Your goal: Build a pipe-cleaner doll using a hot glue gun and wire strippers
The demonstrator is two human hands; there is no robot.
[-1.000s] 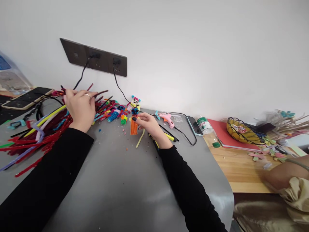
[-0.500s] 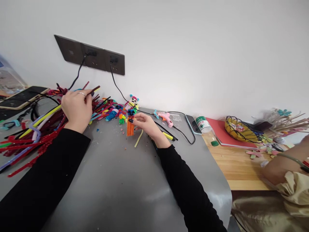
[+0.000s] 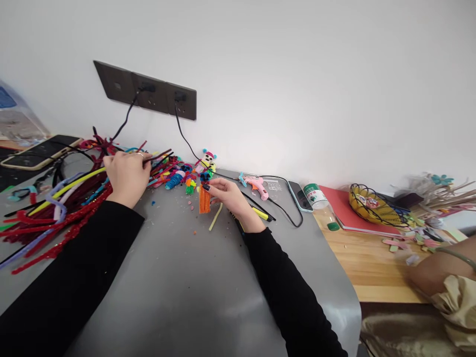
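My left hand (image 3: 127, 177) is closed, with a dark brown pipe cleaner (image 3: 162, 155) sticking out to the right between thumb and fingers. It is over a large heap of coloured pipe cleaners (image 3: 67, 210), mostly red, with yellow and lilac ones among them. In my right hand (image 3: 231, 199) is an orange pipe-cleaner figure (image 3: 205, 201) with a dark blue top, pinched by thumb and fingers near its upper part. Behind it lean small pipe-cleaner dolls (image 3: 206, 161). A blue coiled piece (image 3: 174, 180) lies between my hands, and a short pale yellow strip (image 3: 215, 217) lies below my right hand.
A pink glue gun (image 3: 256, 184) with a black cord, a phone (image 3: 299, 196) and a plastic bottle (image 3: 320, 203) are to the right. Another phone (image 3: 40, 151) lies far left. Cords hang from the wall sockets (image 3: 147, 89). A person's arm (image 3: 439, 267) rests beside the wooden table (image 3: 372, 263).
My left hand has moved a little right and down with the brown pipe cleaner. My right hand keeps hold of the orange figure nearly in place. The whole view has shifted slightly.
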